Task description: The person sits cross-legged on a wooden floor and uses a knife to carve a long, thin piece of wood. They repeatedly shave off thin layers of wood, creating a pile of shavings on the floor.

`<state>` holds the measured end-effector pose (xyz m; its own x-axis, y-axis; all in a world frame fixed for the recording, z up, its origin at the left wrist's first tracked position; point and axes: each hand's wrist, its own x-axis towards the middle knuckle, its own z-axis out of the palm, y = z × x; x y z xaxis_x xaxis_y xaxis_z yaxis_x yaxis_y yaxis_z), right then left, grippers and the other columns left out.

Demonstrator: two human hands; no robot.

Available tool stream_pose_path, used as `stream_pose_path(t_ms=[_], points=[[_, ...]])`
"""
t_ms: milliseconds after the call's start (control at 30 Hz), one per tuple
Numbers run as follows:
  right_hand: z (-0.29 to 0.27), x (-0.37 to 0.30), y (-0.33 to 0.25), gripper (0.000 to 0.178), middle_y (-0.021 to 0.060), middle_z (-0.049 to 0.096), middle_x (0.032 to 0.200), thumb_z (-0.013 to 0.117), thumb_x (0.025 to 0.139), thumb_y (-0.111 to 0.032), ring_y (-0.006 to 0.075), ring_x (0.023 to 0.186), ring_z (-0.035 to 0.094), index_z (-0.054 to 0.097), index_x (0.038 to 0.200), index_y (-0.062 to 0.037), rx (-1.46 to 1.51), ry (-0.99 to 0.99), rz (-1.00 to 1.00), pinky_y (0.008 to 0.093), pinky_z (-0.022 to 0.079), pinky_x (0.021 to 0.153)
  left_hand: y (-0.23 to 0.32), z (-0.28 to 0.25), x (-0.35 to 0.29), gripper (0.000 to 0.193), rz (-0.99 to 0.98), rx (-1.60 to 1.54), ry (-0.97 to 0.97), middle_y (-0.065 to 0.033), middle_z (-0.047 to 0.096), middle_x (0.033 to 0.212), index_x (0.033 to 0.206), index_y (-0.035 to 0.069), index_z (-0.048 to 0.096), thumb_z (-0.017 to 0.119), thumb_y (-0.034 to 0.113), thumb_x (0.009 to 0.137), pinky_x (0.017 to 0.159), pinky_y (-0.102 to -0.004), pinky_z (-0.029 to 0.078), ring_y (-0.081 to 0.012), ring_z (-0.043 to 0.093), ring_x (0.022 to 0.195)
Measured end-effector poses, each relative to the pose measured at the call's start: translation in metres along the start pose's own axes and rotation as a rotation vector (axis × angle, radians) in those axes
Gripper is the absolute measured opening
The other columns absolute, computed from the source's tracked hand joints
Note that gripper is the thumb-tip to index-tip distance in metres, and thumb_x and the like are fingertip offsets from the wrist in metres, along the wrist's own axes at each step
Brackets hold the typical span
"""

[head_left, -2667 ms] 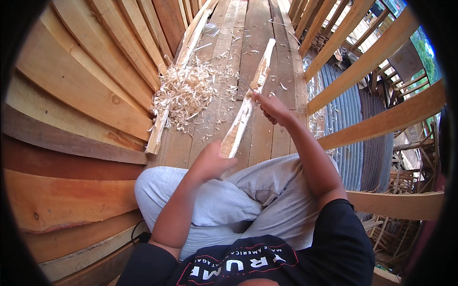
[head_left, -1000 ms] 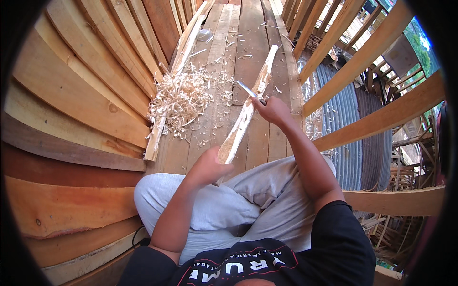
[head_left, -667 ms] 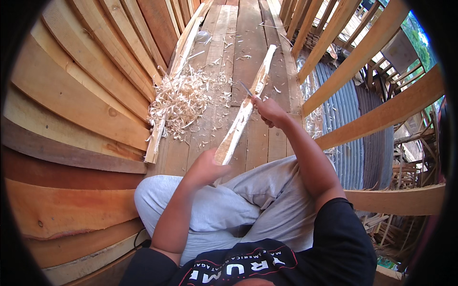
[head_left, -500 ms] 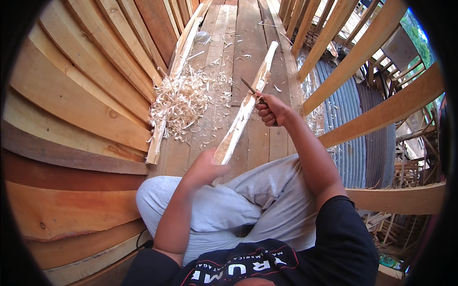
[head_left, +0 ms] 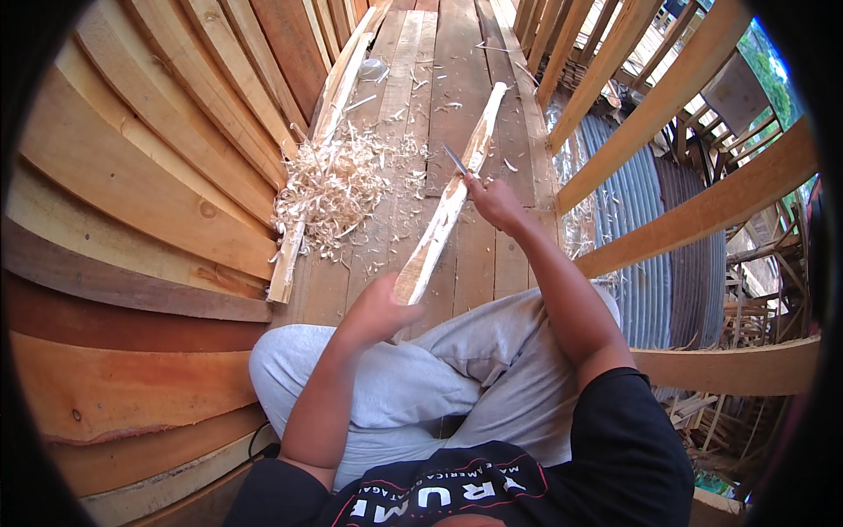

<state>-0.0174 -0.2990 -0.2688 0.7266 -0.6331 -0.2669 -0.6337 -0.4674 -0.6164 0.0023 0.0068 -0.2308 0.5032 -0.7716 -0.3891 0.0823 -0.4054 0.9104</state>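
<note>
A long, pale piece of wood, partly whittled, slants from my lap up and away to the right above the plank floor. My left hand is closed around its near end. In my right hand is a knife, its narrow blade pointing up and left across the wood near the middle of its length. The knife's handle is mostly hidden by my fingers. The far end of the wood is narrowed to a rounded tip.
A heap of curled wood shavings lies on the floor to the left, over a long strip of wood. Boards lean along the left side. Wooden railing slats stand on the right, with corrugated metal sheets beyond them.
My right hand has turned, and the knife blade shows lighter now. The far end of the wood has shifted slightly left and nearer. My left hand stays in place.
</note>
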Motion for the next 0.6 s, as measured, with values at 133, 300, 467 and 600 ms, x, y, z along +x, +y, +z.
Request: stream_pose_path(t_ms=[133,300,467,600], points=[[-0.005,-0.005,-0.012,0.060,-0.0016,0.033,0.053,0.044,0.096,-0.061,0.0126,0.042,0.028,0.037,0.060,-0.0137,0.463,-0.307,0.299,0.0321,0.022,0.040,0.001,-0.003,-0.002,0.037,-0.043,0.033,0.004,-0.0040,0.061,0.077,0.104,-0.003,0.060,0.070,0.016,0.074,0.055,-0.0281,0.047,-0.0103,0.056,0.064],[-0.015,0.007,0.009,0.059,-0.0076,0.018,0.050,0.044,0.097,-0.061,0.0069,0.041,0.013,0.025,0.059,-0.0201,0.837,-0.680,0.369,0.0274,0.011,0.038,0.007,-0.003,-0.003,0.040,-0.018,-0.003,-0.011,-0.0036,0.062,0.078,0.107,-0.004,0.060,0.070,0.014,0.073,0.054,-0.0274,0.047,-0.0096,0.056,0.063],[-0.020,0.015,0.024,0.060,-0.0077,0.021,0.050,0.044,0.096,-0.061,0.0067,0.039,0.016,0.025,0.056,-0.0204,0.909,-0.859,0.378,0.0257,0.010,0.037,0.005,-0.008,-0.005,0.046,-0.054,-0.038,-0.066,-0.0035,0.061,0.082,0.114,-0.005,0.057,0.069,0.011,0.072,0.057,-0.0260,0.047,-0.0087,0.056,0.066],[-0.029,0.016,0.038,0.060,-0.0075,0.021,0.047,0.043,0.096,-0.060,0.0073,0.037,0.013,0.026,0.055,-0.0199,0.952,-0.934,0.404,0.0258,0.009,0.034,0.012,-0.009,-0.011,0.050,-0.049,-0.067,-0.081,-0.0044,0.061,0.084,0.117,-0.005,0.056,0.068,0.011,0.071,0.058,-0.0258,0.047,-0.0092,0.057,0.068]])
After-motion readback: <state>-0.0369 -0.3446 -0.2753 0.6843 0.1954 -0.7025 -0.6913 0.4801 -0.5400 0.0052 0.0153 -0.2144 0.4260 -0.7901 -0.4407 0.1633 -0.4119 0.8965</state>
